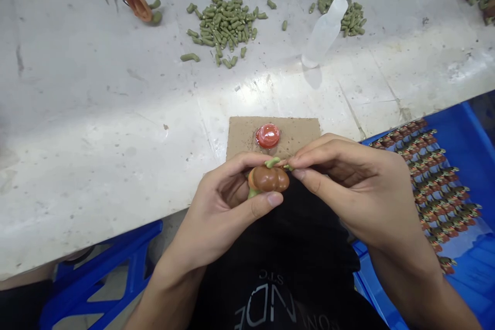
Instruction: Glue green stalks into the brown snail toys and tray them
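A small glossy brown figurine [268,179] with green limbs is held between the thumb and fingers of my left hand [222,206], just off the table's front edge. The thumb and forefinger of my right hand [359,185] pinch a tiny green piece [288,167] against the figurine's right side. How far that piece is joined to it is hidden by the fingertips. Just beyond my hands, a piece of cardboard [238,136] lies on the table, bearing a small round container of glossy red material [267,136].
Farther back are a pile of green pieces [226,23], a smaller pile [353,18] and a translucent squeeze bottle [324,33]. An orange-brown figurine part [137,5] lies left. At right, a blue crate [479,136] holds rows of figurines; a blue stool [133,263] stands lower left.
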`<state>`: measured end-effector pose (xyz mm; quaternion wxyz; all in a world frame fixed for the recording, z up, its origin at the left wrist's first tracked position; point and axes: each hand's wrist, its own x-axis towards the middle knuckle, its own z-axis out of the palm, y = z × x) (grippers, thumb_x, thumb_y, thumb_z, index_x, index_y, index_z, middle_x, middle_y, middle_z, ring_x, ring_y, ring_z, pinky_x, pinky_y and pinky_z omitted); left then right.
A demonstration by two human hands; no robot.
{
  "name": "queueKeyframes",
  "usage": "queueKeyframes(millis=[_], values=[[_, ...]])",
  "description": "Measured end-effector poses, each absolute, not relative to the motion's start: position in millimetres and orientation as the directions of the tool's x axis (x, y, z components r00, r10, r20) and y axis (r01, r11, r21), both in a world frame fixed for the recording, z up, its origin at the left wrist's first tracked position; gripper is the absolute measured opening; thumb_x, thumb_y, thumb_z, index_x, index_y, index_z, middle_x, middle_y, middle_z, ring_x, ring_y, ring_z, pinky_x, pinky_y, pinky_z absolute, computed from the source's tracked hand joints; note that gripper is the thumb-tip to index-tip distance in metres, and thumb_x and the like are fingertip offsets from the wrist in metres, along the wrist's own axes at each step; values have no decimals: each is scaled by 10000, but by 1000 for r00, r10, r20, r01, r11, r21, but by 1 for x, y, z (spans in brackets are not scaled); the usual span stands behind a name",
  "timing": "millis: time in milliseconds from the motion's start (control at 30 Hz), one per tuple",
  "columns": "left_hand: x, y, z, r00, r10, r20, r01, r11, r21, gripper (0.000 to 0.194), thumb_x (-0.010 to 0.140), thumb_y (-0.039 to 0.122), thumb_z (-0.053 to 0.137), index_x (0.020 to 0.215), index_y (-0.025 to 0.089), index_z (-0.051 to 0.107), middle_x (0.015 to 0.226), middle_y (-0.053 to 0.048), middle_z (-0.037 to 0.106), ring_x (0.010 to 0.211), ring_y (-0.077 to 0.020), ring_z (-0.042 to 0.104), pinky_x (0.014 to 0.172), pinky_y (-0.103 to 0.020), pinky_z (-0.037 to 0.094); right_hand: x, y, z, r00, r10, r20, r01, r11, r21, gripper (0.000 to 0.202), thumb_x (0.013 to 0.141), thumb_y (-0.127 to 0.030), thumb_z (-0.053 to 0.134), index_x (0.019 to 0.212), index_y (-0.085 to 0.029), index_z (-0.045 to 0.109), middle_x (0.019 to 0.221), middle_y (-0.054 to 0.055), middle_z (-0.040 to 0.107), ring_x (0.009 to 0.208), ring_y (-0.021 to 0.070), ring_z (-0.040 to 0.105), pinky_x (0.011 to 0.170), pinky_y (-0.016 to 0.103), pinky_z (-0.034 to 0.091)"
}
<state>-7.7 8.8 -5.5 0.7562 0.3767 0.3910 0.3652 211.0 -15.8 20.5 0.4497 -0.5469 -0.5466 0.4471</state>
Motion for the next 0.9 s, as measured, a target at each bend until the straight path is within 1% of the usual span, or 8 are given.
queueKeyframes(millis=[133, 267, 400, 533, 633, 733, 800, 900], values=[[-7, 9, -6, 421, 848, -321, -252, 450, 857, 368, 833, 113, 1087, 1125, 305, 968, 1007, 11, 891, 925, -110, 824, 874, -119, 668, 213, -15, 21, -18, 1000, 16, 256, 20, -967, 287, 1019, 1, 828, 1065, -269, 916, 1078, -21, 915, 1018, 158, 877, 901, 254, 713], [-8, 9, -4, 409, 851, -331, -202, 438, 876, 356, 838, 116, 1078, 1116, 306, 962, 988, 20, 881, 911, -105, 812, 847, -111, 656, 217, -12, 28, -82, 995, 59, 389, 86, -917, 273, 1037, -2, 802, 1088, -248, 910, 1106, -16, 919, 1011, 161, 874, 954, 275, 710], [-9, 7, -2, 397, 857, -328, -111, 400, 910, 335, 876, 126, 1045, 1130, 323, 952, 1043, 30, 897, 966, -118, 830, 874, -125, 661, 222, -8, 38, -204, 973, 104, 507, 196, -840, 265, 1045, 15, 765, 1098, -206, 901, 1099, -1, 918, 999, 149, 875, 957, 228, 694], [-8, 7, -2, 387, 866, -317, -67, 369, 927, 330, 889, 128, 1028, 1145, 320, 946, 1066, 25, 906, 987, -142, 838, 884, -161, 670, 224, -5, 42, -276, 954, 119, 560, 260, -786, 277, 1043, 36, 730, 1101, -177, 898, 1104, 17, 921, 1015, 148, 878, 978, 203, 681], [-7, 7, -2, 383, 872, -304, -62, 353, 934, 340, 855, 114, 1048, 1115, 306, 944, 1046, 26, 899, 956, -140, 818, 851, -162, 657, 224, -5, 40, -273, 955, 119, 552, 257, -794, 291, 1032, 50, 733, 1079, -189, 894, 1089, 1, 919, 1001, 138, 875, 961, 195, 680], [-5, 6, -3, 387, 873, -296, -71, 348, 935, 340, 862, 110, 1042, 1121, 303, 936, 1036, 32, 887, 945, -132, 806, 839, -159, 646, 224, -7, 35, -248, 962, 110, 511, 227, -829, 280, 1045, 23, 751, 1058, -221, 888, 1087, -16, 915, 1002, 139, 873, 947, 220, 689], [-4, 5, -2, 386, 880, -276, -89, 333, 939, 328, 891, 117, 1024, 1143, 304, 928, 1060, 32, 885, 955, -129, 808, 855, -166, 649, 226, -9, 32, -199, 977, 78, 449, 162, -879, 264, 1063, -23, 783, 1116, -256, 895, 1127, -29, 919, 1035, 152, 878, 962, 257, 703], [-2, 3, -1, 392, 891, -228, -92, 285, 954, 292, 935, 123, 997, 1156, 296, 916, 1111, 23, 883, 1009, -131, 813, 906, -174, 650, 230, -14, 30, -99, 995, 30, 350, 63, -935, 276, 1056, -89, 857, 1205, -316, 905, 1179, -48, 924, 1080, 180, 882, 987, 319, 716]])
